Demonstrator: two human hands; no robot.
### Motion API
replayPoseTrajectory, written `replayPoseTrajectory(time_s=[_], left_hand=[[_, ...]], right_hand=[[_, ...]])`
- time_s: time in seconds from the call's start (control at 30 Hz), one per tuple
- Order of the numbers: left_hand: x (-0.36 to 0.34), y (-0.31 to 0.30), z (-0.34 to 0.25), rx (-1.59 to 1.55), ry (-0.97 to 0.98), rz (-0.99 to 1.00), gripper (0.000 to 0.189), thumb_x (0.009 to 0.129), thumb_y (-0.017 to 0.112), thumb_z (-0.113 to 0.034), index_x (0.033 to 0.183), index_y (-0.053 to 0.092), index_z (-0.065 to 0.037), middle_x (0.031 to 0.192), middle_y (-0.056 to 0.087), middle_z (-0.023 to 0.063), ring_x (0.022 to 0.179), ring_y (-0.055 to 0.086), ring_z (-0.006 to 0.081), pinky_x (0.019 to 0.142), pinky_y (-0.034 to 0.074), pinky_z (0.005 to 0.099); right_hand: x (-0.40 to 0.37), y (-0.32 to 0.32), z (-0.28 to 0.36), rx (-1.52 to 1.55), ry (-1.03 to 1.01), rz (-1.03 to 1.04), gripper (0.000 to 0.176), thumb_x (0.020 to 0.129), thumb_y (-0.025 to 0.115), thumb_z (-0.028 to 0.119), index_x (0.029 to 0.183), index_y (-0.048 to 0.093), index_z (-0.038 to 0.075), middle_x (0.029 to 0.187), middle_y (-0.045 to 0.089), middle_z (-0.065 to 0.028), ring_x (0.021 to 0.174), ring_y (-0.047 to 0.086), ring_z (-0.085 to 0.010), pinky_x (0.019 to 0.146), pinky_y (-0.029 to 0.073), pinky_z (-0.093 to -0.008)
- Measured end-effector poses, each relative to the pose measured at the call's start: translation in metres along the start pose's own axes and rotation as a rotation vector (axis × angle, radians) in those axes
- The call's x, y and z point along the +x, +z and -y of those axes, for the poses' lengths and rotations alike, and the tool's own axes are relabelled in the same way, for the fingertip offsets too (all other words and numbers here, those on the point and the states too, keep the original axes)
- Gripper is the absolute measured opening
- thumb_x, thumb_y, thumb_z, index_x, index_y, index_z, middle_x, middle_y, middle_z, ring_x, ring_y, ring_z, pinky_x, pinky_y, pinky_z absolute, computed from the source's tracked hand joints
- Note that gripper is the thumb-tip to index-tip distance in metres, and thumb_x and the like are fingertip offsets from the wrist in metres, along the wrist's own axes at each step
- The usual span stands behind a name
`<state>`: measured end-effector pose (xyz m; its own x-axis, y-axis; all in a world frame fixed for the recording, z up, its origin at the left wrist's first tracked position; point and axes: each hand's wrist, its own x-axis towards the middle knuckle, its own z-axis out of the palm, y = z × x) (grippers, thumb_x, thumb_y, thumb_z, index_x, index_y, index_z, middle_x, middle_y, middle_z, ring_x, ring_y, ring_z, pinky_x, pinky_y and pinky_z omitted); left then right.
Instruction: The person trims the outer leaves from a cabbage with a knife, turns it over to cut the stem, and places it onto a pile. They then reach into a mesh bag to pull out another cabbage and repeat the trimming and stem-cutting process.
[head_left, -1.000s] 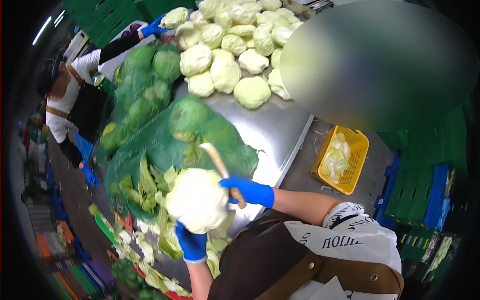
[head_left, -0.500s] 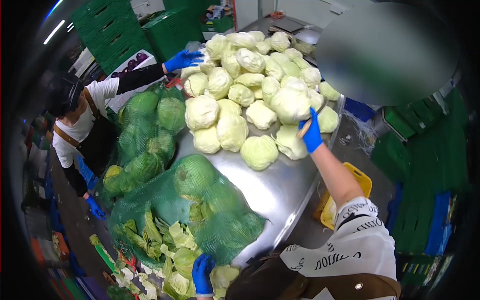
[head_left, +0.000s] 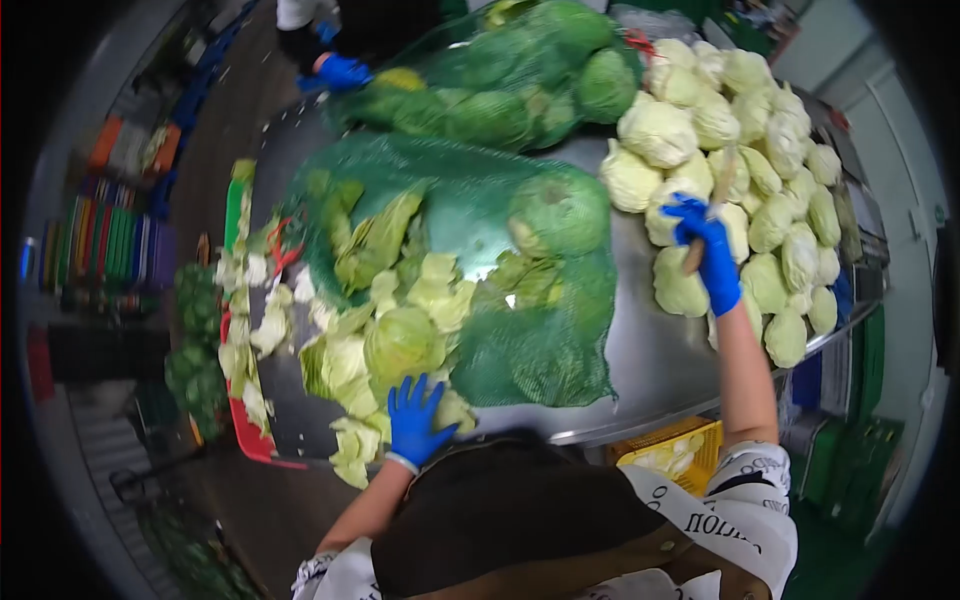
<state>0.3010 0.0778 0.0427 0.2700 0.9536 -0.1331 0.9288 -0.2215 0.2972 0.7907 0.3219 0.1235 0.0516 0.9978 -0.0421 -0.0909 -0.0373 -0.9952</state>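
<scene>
My left hand [head_left: 418, 422], in a blue glove, has its fingers spread at the near side of a pale green cabbage [head_left: 404, 345]. Loose outer leaves [head_left: 345, 375] lie around that cabbage. In my right hand [head_left: 712, 255], also gloved in blue, is a knife with a wooden handle [head_left: 692, 258]; its blade is blurred and points away from me. The knife is over the near-left part of a pile of peeled cabbages [head_left: 790, 250]. Between my hands, a green mesh bag [head_left: 535, 350] holds a whole cabbage [head_left: 560, 215] and loose leaves [head_left: 380, 240].
Another full mesh bag [head_left: 500, 110] lies at the table's far side, near a co-worker's gloved hand [head_left: 343, 72]. Leaf scraps [head_left: 270, 330] and a red bin [head_left: 252, 430] are at the left edge. A yellow crate [head_left: 670, 450] stands below the near edge.
My view has swung left and down toward the mesh bag. My left hand's fingers now spread by the cabbage. The knife stays in my right hand. The co-worker is mostly out of view.
</scene>
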Motion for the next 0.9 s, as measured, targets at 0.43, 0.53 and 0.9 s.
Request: replayPoseTrajectory(time_s=[0.43,0.53,0.9], left_hand=[[-0.087,0.012,0.209,0.120,-0.405,-0.144,0.078,0.067,0.067,-0.058,0.135,0.049,-0.023,0.141,0.043,0.0102,0.136,0.025,0.0406,0.108,0.008,0.0668],[-0.106,-0.007,0.298,0.135,-0.410,-0.197,0.074,0.067,0.069,-0.050,0.133,0.050,-0.023,0.143,0.041,0.0092,0.136,0.026,0.0392,0.110,0.008,0.0649],[-0.024,-0.077,0.357,-0.404,-0.213,-0.794,0.044,0.079,0.056,-0.004,0.122,0.054,0.005,0.125,0.056,0.0181,0.115,0.051,0.0327,0.103,0.035,0.0410]], right_hand=[[-0.107,0.289,-0.131,-1.034,-0.055,0.500,0.052,0.075,0.060,0.016,0.127,0.054,0.008,0.118,0.060,-0.0193,0.110,0.055,-0.0372,0.096,0.044,-0.0431],[-0.157,0.296,-0.109,-1.172,0.033,0.551,0.048,0.078,0.057,0.021,0.125,0.053,0.011,0.110,0.063,-0.0198,0.101,0.060,-0.0364,0.089,0.047,-0.0435],[-0.219,0.166,-0.064,-1.221,0.645,-0.052,0.036,0.074,0.059,0.030,0.096,0.070,0.005,0.091,0.066,-0.0230,0.087,0.064,-0.0408,0.078,0.051,-0.0442]])
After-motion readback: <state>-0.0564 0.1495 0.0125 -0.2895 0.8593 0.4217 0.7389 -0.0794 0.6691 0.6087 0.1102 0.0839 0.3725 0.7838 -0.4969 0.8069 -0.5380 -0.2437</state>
